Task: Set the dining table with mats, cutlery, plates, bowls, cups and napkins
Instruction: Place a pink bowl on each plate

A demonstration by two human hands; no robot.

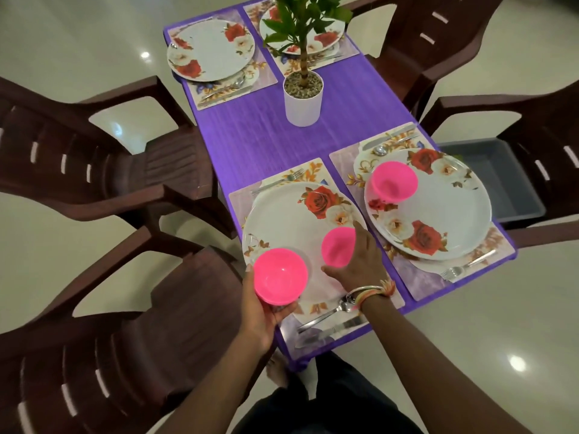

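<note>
My left hand (264, 311) holds a stack of pink bowls (279, 280) over the near left edge of the table. My right hand (360, 264) grips another pink bowl (336, 247) on the near floral plate (282, 220). A third pink bowl (393, 180) sits on the floral plate (445, 202) to the right. Each near plate lies on a floral mat (344, 164). A fork (277, 180) lies beyond the near plate, and a spoon and knife (332, 324) lie in front of it. Two more plates (213, 48) on mats are at the far end.
A potted plant (303, 97) stands in the middle of the purple table (266, 136). Dark brown plastic chairs (94, 170) surround the table on both sides. A grey tub (495, 180) sits on the chair at the right.
</note>
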